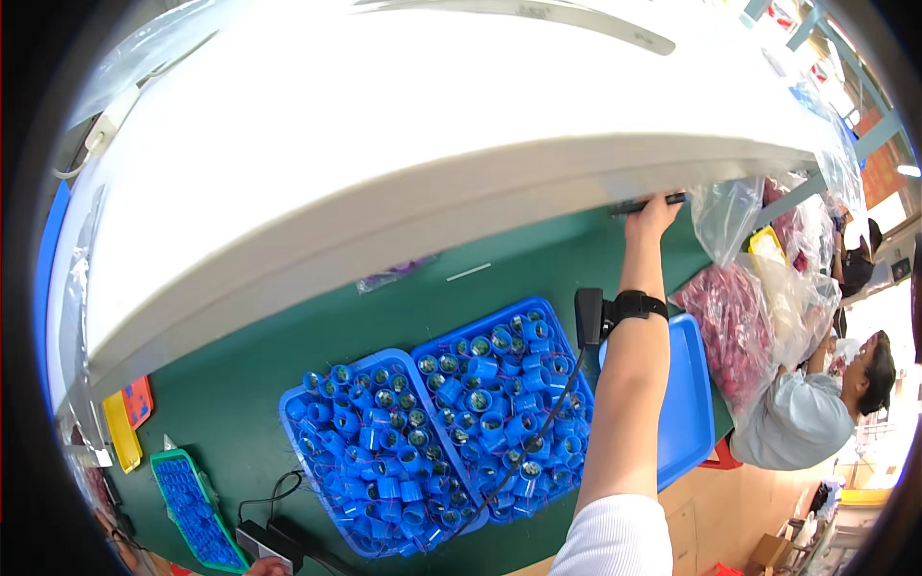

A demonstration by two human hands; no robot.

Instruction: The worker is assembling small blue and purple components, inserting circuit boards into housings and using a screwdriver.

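Note:
My right arm stretches far across the green table, and my right hand is closed round a dark flat object just under the edge of a white overhead panel. That object's kind cannot be made out. A black strap with a small box sits on my right forearm. At the lower edge only a sliver of my left hand shows, beside a grey-and-black box with a cable; its fingers are mostly cut off. Between the arms stand two blue trays full of small blue cups with thin wires.
The white panel covers the far side. An empty blue tray lies right of my arm, near bags of reddish pieces. A green tray and a yellow bin stand left. A person sits at right.

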